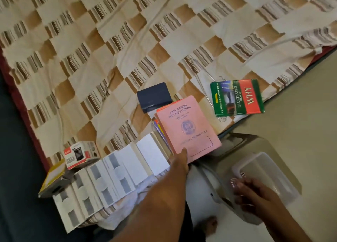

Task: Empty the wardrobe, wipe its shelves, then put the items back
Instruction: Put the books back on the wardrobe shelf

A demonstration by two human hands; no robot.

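My left hand (179, 159) grips the near edge of a pink record book (187, 130), thumb on its cover. The book tops a small stack of thin books at the edge of the bed (91, 59), which has a cream and brown checked sheet. My right hand (253, 194) is blurred. Its fingers curl over the near left edge of a translucent plastic box (264, 170) that sits on a grey plastic stool (242, 143) beside the bed.
On the bed lie a green and red illustrated book (237, 97) over a wire hanger (204, 84), a dark blue case (154, 97), a row of white cartons (113, 177), a small red and white box (80, 154) and a yellow-edged book (52, 177). Pale floor (300, 132) lies to the right.
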